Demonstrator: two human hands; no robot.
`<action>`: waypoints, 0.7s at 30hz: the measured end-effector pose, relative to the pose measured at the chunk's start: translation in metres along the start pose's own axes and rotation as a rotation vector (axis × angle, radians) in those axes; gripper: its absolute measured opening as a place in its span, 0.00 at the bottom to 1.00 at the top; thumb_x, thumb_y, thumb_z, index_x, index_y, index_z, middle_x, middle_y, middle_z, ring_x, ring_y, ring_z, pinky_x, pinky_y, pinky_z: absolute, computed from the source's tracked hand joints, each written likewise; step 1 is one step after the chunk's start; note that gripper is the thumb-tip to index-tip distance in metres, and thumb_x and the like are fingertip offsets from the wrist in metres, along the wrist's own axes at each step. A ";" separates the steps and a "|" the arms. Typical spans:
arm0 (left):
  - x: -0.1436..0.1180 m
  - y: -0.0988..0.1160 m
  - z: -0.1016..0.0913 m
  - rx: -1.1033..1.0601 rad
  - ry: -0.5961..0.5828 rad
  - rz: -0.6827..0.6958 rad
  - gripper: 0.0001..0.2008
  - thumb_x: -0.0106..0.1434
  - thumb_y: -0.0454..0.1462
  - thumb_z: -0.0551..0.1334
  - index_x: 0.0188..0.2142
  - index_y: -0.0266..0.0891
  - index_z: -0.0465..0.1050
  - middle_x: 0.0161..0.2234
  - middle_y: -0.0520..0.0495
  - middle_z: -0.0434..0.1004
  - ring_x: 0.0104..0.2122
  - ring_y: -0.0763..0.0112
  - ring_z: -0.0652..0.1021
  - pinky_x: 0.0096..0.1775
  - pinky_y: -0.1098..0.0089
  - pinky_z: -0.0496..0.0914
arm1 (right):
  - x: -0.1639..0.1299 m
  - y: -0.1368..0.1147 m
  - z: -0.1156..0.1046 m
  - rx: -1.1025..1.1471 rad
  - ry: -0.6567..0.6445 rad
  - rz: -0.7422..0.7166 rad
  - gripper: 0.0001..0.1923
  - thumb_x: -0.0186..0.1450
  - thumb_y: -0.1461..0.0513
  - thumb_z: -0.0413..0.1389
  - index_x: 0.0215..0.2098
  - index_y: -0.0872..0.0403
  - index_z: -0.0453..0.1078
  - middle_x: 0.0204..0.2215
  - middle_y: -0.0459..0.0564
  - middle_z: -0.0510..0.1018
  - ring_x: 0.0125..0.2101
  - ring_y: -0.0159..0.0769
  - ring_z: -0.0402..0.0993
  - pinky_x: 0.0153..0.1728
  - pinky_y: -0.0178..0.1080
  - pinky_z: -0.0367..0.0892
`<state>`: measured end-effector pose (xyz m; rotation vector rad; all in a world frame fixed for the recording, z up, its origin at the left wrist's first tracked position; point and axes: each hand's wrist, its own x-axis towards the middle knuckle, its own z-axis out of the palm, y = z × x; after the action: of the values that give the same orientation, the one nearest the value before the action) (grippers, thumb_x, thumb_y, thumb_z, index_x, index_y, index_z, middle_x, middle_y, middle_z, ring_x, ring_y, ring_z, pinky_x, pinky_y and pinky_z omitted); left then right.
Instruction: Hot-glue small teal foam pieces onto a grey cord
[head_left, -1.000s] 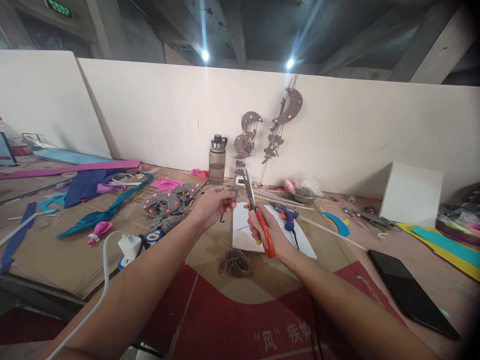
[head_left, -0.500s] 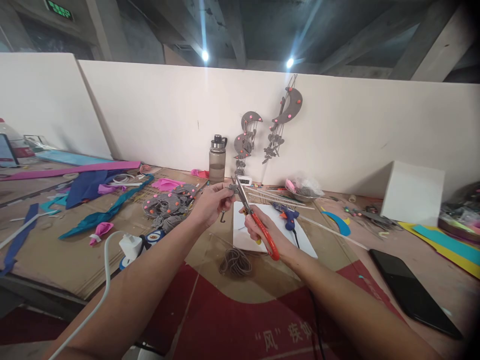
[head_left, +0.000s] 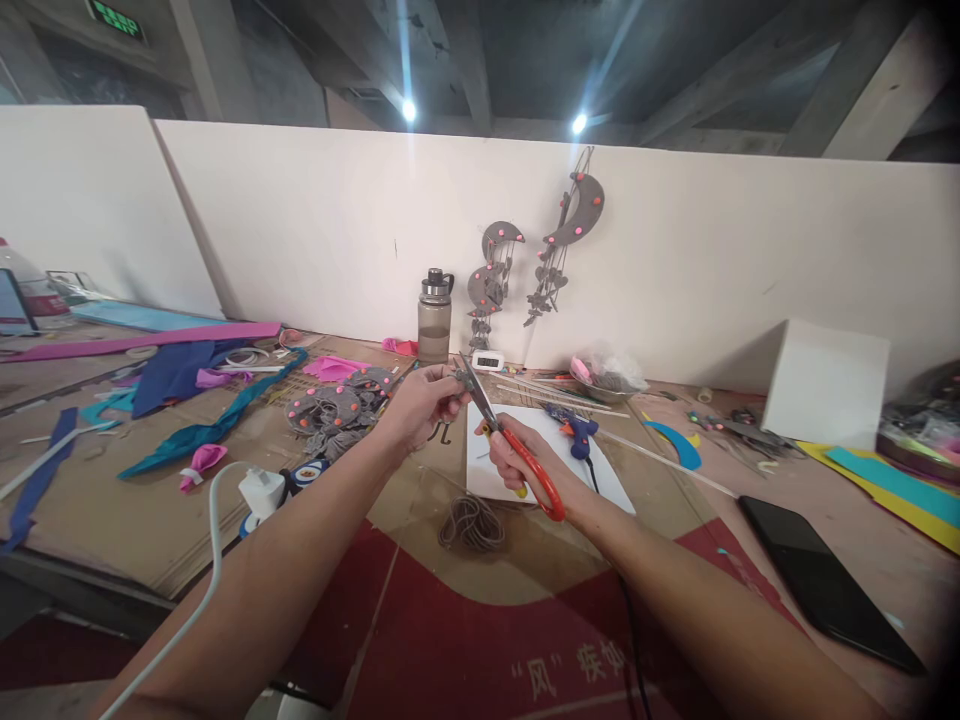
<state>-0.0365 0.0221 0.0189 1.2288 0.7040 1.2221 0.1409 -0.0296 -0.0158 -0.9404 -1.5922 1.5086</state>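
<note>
Left hand (head_left: 426, 405) pinching a small gray piece (head_left: 462, 377), right hand (head_left: 534, 438) gripping scissors (head_left: 514, 442).

The piece sits against the blades, above the tabletop (head_left: 840, 520) toward its far edge. Looks like snipping; the next cut calls for fingertips kept clear.

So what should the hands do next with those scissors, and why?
Maybe squeeze the scissors gently with the right hand, minding the left hand: the blades look right at the small gray piece it pinches, very near those fingertips.
</note>
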 end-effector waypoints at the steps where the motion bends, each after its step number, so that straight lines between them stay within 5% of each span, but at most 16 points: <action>1: 0.000 0.000 0.000 0.002 -0.001 -0.001 0.11 0.48 0.35 0.65 0.23 0.37 0.61 0.21 0.50 0.71 0.16 0.82 0.66 0.19 0.77 0.55 | -0.001 -0.002 0.001 0.015 0.006 0.014 0.21 0.60 0.45 0.55 0.32 0.50 0.53 0.20 0.36 0.50 0.16 0.21 0.42 0.16 0.28 0.42; 21: -0.002 0.006 0.002 -0.017 -0.009 -0.049 0.10 0.46 0.35 0.64 0.21 0.36 0.62 0.20 0.50 0.70 0.16 0.82 0.64 0.18 0.77 0.54 | -0.007 -0.008 0.006 0.082 0.040 0.054 0.19 0.59 0.46 0.55 0.35 0.50 0.59 0.18 0.36 0.53 0.15 0.21 0.44 0.15 0.27 0.42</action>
<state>-0.0373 0.0194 0.0242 1.1961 0.7114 1.1794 0.1386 -0.0388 -0.0079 -0.9686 -1.4758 1.5700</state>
